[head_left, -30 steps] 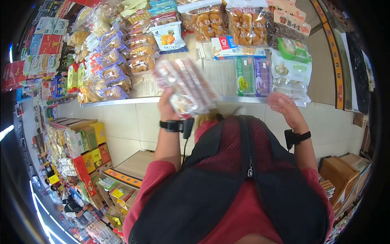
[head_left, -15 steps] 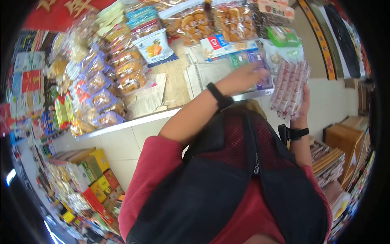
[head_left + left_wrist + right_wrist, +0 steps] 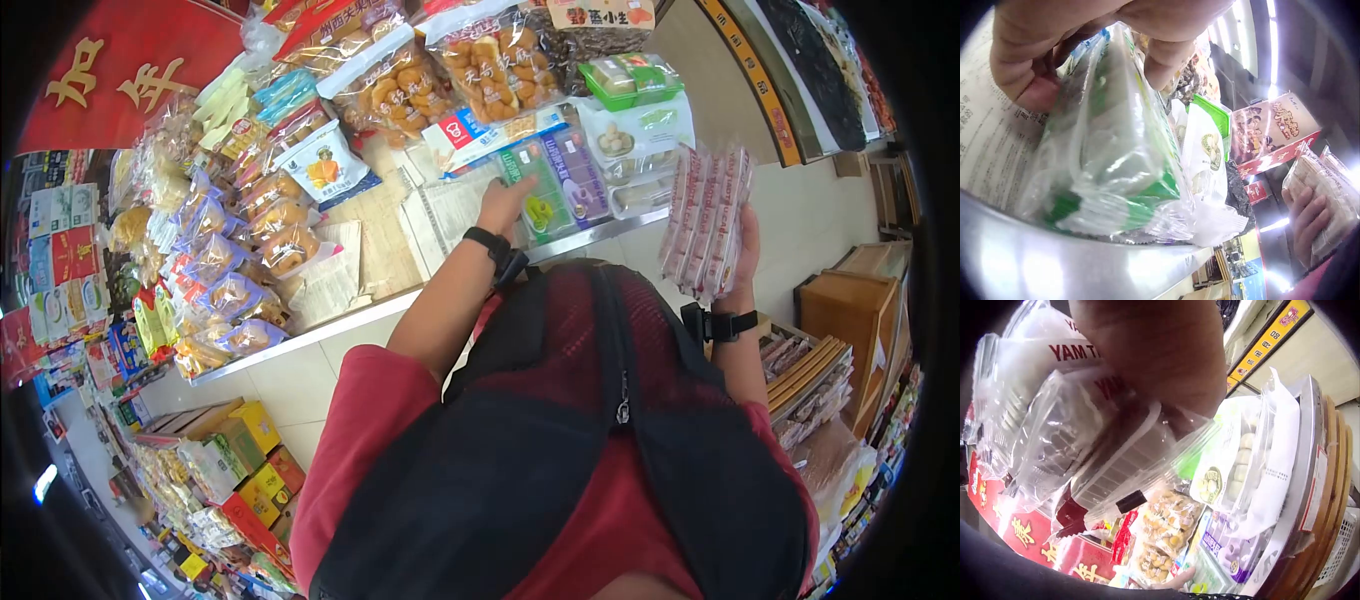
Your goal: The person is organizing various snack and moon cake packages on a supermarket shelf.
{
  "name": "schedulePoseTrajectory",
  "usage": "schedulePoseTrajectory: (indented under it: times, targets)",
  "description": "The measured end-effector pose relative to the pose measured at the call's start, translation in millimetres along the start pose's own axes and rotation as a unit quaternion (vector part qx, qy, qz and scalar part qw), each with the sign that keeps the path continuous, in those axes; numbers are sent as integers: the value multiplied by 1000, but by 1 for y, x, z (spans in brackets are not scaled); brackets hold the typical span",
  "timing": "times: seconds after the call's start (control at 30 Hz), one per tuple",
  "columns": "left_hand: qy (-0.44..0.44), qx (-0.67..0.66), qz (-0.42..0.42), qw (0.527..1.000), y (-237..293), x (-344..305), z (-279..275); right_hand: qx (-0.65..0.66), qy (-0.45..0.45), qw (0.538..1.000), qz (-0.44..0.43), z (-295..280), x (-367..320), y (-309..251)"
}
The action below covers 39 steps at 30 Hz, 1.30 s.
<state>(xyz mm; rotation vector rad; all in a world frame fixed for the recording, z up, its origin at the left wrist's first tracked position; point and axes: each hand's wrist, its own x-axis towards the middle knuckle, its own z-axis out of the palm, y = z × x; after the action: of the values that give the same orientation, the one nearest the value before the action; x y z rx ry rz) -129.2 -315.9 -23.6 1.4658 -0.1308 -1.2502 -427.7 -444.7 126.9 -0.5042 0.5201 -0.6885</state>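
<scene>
In the head view my left hand (image 3: 507,207) is over a green-printed snack pack (image 3: 540,195) near the counter's front edge. The left wrist view shows its thumb and fingers on opposite sides of that clear-wrapped pack (image 3: 1116,144), gripping it. Beside it lies a purple-printed pack (image 3: 582,178). My right hand (image 3: 746,258) holds several clear-wrapped snack packs (image 3: 705,220) with red lettering, out past the counter edge. Close up, these packs (image 3: 1079,425) show plastic trays inside, and "YAM" is legible on them.
A white bag (image 3: 650,128) with a green-lidded box (image 3: 630,80) sits right of the purple pack. Behind are bags of brown twisted pastries (image 3: 500,75). Purple-edged bread packs (image 3: 225,240) line the left. Paper sheets (image 3: 440,220) cover part of the counter. Wooden crates (image 3: 850,320) stand at right.
The snack packs with red lettering have passed from my left hand to my right. My left hand has moved across to the green-printed pack and grips it.
</scene>
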Motion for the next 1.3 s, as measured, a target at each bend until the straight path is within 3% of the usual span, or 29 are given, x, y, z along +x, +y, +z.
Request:
schedulePoseTrajectory:
  times: [0.13, 0.23, 0.3, 0.4, 0.53, 0.6, 0.63, 0.73, 0.93, 1.0, 1.13, 1.3]
  targets:
    - [-21, -51, -34, 998, 3, -5, -6, 2, -55, 998, 30, -9, 14, -15]
    - [-42, -54, -50, 996, 9, -10, -15, -15, -28, 998, 47, -11, 34, -23]
    - [28, -8, -5, 1000, 15, -30, -22, -17, -30, 998, 49, -8, 45, -23]
    - [71, -49, 45, 995, 31, -73, -46, -9, -30, 998, 50, -2, 61, -15]
    - [67, -219, 119, 966, 40, -114, -107, 13, -46, 997, 68, 9, 72, 3]
    - [131, -294, 175, 930, 49, -128, -122, 23, -61, 995, 82, 12, 73, 11]
    - [168, -335, 141, 916, 43, -118, -145, 19, -62, 994, 86, 11, 75, 14]
    - [273, -409, 147, 858, 31, -94, -178, 5, -71, 994, 88, 7, 77, 18]
    - [336, -443, 84, 827, 13, -35, -214, 3, -71, 995, 70, 17, 68, 12]
    - [351, -418, 65, 835, 11, -27, -219, 7, -73, 995, 60, 16, 66, 10]
    - [292, -418, 122, 851, 9, -34, -226, 17, -70, 997, 42, 15, 59, 10]
    - [347, -289, 75, 889, 5, -56, -199, 24, -12, 1000, 5, 12, 51, 9]
